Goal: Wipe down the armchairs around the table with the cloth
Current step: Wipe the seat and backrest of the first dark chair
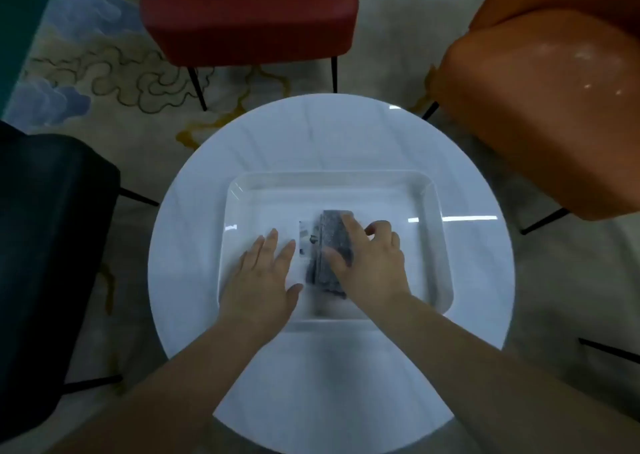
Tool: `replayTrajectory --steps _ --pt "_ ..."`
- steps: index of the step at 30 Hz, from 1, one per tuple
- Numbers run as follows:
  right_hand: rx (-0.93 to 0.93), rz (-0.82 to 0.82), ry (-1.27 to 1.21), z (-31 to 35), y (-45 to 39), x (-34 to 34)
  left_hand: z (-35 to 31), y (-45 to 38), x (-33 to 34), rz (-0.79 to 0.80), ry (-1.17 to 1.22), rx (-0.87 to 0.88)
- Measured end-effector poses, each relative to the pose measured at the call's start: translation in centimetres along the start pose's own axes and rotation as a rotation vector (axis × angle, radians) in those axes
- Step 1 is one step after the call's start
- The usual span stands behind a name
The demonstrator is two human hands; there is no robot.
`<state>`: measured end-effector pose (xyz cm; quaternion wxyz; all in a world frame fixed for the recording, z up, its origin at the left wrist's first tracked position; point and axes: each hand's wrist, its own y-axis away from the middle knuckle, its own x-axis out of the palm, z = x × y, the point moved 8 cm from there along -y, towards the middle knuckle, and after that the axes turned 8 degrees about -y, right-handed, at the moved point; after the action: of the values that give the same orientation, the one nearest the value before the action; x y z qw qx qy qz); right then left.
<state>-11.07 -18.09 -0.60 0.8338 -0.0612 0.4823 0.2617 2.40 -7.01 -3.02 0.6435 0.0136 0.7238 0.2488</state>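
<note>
Three armchairs stand around a round white worktop point(478, 280) on a patterned rug point(86, 73): a red armchair point(249, 17) at the far side, an orange armchair point(547, 114) to the right and a black armchair point(45, 253) to the left, all on thin dark legs. On the worktop sits a white rectangular tray point(346, 185) with rounded corners and a raised rim. A folded grey cloth point(329, 242) lies inside the tray, near its middle, with a small pale label or wrapper point(304, 242) just to its left; what that piece is cannot be told, as it is blurred. Both bare forearms reach in from the near edge across the worktop. The right hand point(370, 256) is on the cloth, its thumb curled along the cloth's left side and its fingers bent over the far right edge, so it grips the cloth, which lies low in the tray; whether it has left the tray floor cannot be told. The left hand point(266, 280) lies flat and relaxed just left of the cloth, fingers straight and spread a little, over the tray's left part, holding nothing; its fingertips are close to the pale label, and whether they touch it cannot be told
</note>
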Motion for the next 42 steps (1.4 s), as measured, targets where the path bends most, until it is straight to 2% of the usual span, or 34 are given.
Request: replayTrajectory --steps 5,11,15,23,29,34,42 --pt "0.076 0.051 0.079 0.5 -0.7 2.0 0.4 -0.2 0.6 -0.03 0.008 -0.023" --pt "0.033 0.069 0.081 0.8 -0.9 2.5 0.4 -0.3 0.7 -0.01 -0.007 -0.026" --pt "0.073 0.127 -0.043 0.5 -1.4 2.2 0.4 -0.3 0.3 0.017 -0.029 -0.007" --pt "0.213 0.236 -0.444 -0.9 -0.5 -1.3 0.4 1.7 -2.8 0.034 -0.098 0.052" --pt "0.266 0.273 -0.587 -0.5 2.9 -5.0 0.0 6.0 -4.8 0.045 -0.124 0.067" --pt "0.296 0.317 -0.621 0.4 6.0 -6.9 0.6 10.3 -6.4 0.031 -0.121 -0.006" --pt "0.176 0.413 -0.585 6.1 9.4 -7.2 4.7 19.3 -8.0 0.012 -0.008 -0.262"
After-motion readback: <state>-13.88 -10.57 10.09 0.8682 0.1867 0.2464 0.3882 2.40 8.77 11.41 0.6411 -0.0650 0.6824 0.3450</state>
